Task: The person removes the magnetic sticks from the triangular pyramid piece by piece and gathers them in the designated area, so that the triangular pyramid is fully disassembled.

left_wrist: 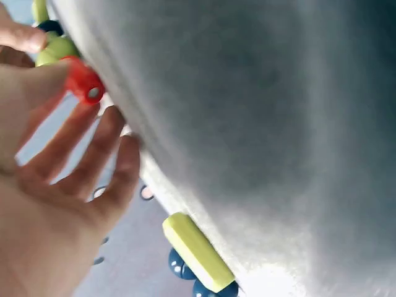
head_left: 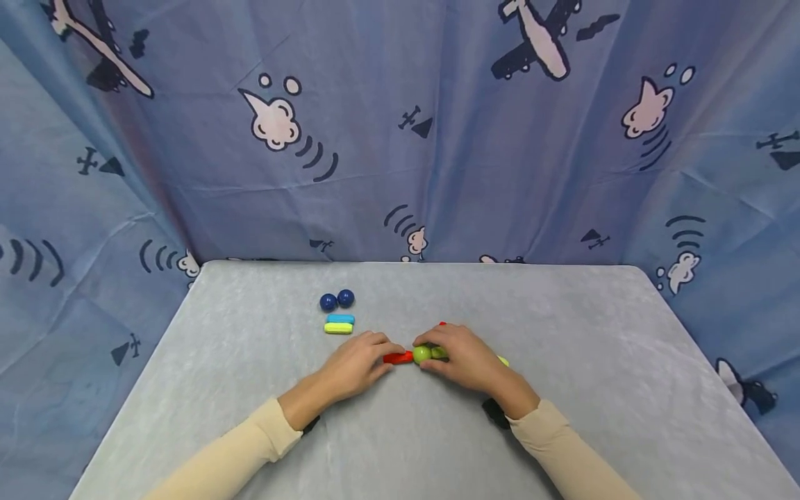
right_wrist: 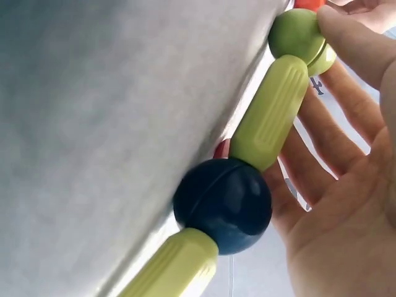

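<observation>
My left hand (head_left: 356,364) pinches a red rod (head_left: 398,357) between thumb and fingers; its end shows a round metallic spot in the left wrist view. The rod's far end meets a green ball (head_left: 421,354), which my right hand (head_left: 469,357) grips between thumb and fingertips. From that ball a yellow-green ridged rod (right_wrist: 270,111) runs to a dark blue ball (right_wrist: 223,205), and a second yellow-green rod (right_wrist: 173,266) continues from there. Together they form a chain low over the table, partly hidden under my right hand in the head view.
Two dark blue balls (head_left: 337,300) lie at the back left of the grey table (head_left: 562,312). In front of them are a light blue rod (head_left: 340,319) and a yellow rod (head_left: 338,328), side by side. A red piece (head_left: 442,323) peeks out behind my right hand.
</observation>
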`<state>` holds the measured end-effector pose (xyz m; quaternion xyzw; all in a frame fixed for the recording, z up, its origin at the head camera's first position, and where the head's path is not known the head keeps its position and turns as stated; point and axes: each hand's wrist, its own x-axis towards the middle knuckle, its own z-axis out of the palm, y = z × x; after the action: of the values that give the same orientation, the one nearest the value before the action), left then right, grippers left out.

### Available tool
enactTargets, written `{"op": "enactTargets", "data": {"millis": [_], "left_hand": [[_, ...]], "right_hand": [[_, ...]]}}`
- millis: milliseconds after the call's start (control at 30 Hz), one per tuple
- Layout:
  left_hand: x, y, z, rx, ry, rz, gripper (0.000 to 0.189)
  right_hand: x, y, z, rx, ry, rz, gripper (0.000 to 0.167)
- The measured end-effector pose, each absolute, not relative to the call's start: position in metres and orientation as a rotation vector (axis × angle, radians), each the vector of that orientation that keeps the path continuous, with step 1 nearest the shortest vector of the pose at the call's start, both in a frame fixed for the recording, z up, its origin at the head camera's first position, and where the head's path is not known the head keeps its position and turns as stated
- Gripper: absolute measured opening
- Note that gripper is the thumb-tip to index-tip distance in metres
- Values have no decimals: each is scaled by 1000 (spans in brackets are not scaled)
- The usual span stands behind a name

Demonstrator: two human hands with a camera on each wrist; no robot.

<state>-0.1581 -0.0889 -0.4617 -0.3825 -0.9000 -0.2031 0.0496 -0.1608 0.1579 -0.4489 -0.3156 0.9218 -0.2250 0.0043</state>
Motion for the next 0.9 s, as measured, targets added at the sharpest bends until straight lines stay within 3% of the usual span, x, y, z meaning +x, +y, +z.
{"op": "enactTargets", "data": {"millis": [900], "left_hand": [[-156, -88, -471, -1052, -2794, -719, 22]], "right_hand": [[-156, 156, -454, -946, 2887, -809, 33]]}}
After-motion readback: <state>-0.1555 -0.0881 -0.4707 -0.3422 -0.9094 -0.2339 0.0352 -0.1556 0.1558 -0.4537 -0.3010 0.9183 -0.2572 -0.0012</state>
